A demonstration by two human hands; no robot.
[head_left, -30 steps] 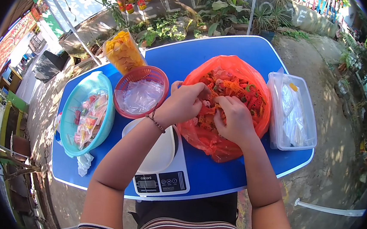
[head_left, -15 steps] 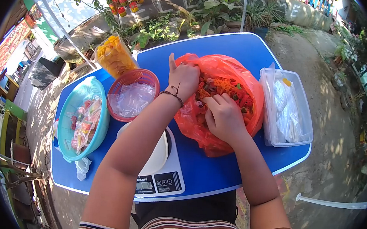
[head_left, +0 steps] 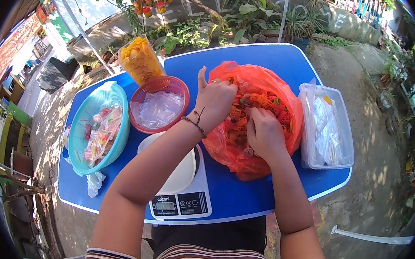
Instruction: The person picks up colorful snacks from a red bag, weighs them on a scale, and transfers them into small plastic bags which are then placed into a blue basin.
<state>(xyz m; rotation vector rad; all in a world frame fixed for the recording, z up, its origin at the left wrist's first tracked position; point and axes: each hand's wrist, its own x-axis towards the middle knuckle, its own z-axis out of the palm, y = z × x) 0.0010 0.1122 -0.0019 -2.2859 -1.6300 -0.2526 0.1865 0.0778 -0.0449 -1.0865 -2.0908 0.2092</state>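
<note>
A thin red plastic bag point(head_left: 237, 158) stands wide open on the blue table, full of small orange, red and green pieces point(head_left: 263, 102), some shaped like lattices. My left hand point(head_left: 214, 101) is curled over the bag's left rim, one finger sticking up; a dark bracelet circles that wrist. Inside the bag, my right hand point(head_left: 268, 134) has its fingers bent down into the pieces. Its fingertips are partly hidden, so what they pinch cannot be made out. Below my left forearm sits a white kitchen scale point(head_left: 194, 204) with a pale tray point(head_left: 179, 176) on top.
To the left are a turquoise basket point(head_left: 75, 141) of small filled packets and a red basket point(head_left: 183, 98) of clear plastic bags. A clear container point(head_left: 142, 61) of yellow chips stands behind them. At right, a clear plastic box point(head_left: 345, 140) holds plastic bags. The table point(head_left: 291, 58) has a white edge.
The view has shifted slightly. My right hand has moved a little within the bag, its fingers now at different pieces. My left hand stays at the rim.
</note>
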